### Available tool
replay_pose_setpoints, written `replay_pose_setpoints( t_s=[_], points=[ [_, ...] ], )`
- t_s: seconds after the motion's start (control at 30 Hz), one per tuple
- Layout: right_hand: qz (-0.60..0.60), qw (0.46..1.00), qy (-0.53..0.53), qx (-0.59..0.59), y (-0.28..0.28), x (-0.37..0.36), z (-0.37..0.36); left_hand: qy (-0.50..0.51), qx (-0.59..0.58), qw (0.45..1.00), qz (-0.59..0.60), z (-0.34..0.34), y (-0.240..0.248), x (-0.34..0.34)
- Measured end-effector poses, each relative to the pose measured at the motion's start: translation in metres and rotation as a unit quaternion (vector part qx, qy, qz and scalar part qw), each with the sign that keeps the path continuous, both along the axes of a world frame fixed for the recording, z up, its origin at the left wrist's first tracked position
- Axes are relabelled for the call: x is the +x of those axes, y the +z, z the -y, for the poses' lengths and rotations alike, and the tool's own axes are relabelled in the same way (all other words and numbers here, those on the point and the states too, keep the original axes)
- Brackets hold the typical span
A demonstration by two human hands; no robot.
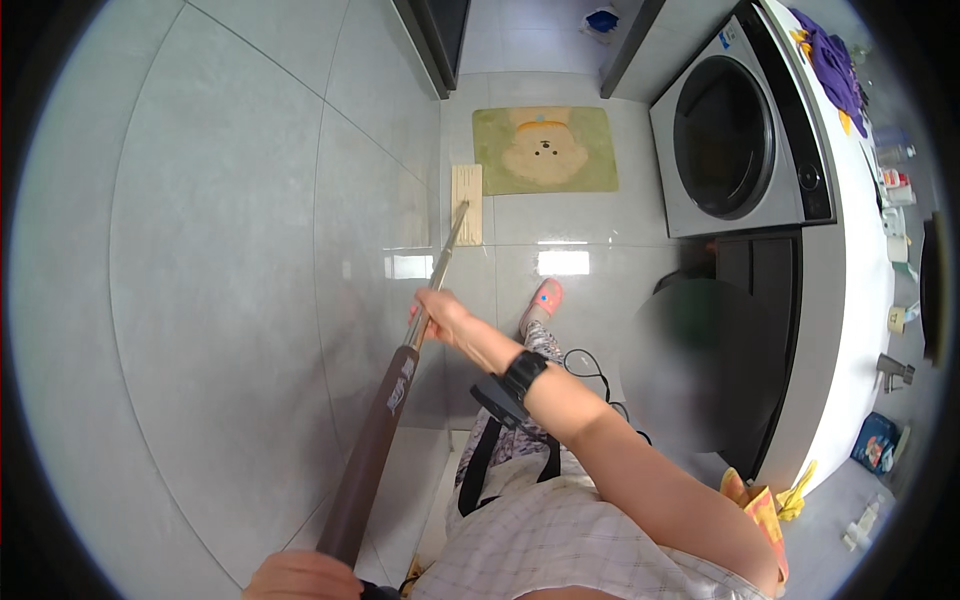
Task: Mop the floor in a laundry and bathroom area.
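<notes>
A long-handled flat mop slants across the view, its cream rectangular head [461, 228] lying on the floor along the left wall, beside the mat's left edge. The pole is thin metal towards the head and a thick brown sleeve [375, 445] towards me. My right hand [437, 316] is closed round the metal part just above the sleeve; a black band circles that wrist. At the lower edge my left hand [303, 577] is closed round the top end of the brown sleeve, partly cut off by the picture's rim.
A green mat [495, 170] lies before the doorway. On the right stand a washing machine [725, 135], a dark cabinet and a white counter [850, 290] holding cloths and bottles. My pink shoe [546, 297] and a black cable [603, 377] are on the floor; a blurred round patch hides part.
</notes>
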State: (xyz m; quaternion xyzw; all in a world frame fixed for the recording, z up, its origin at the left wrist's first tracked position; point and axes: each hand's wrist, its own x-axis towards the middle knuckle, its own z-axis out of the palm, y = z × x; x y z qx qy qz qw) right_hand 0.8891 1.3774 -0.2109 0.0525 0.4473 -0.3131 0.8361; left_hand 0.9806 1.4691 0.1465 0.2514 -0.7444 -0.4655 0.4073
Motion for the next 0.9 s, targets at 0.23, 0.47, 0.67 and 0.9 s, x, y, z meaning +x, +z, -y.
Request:
replay_pose_setpoints(
  t_s=[0.23, 0.47, 0.67, 0.9],
  points=[
    [-0.038, 0.997, -0.071, 0.019, 0.030, -0.001, -0.084, 0.071, 0.002, 0.995, -0.070, -0.047, 0.007, 0.038],
    [-0.077, 0.972, -0.206, 0.076, 0.003, -0.071, -0.155, -0.061, 0.093, 0.973, -0.201, -0.027, -0.026, 0.025],
    [-0.111, 0.958, -0.241, 0.107, -0.024, -0.129, -0.203, -0.151, 0.188, 0.950, -0.196, -0.008, -0.053, -0.004],
    [-0.126, 0.955, -0.218, 0.157, -0.009, -0.146, -0.164, -0.084, 0.162, 0.958, -0.222, 0.001, -0.046, -0.004]
  ],
)
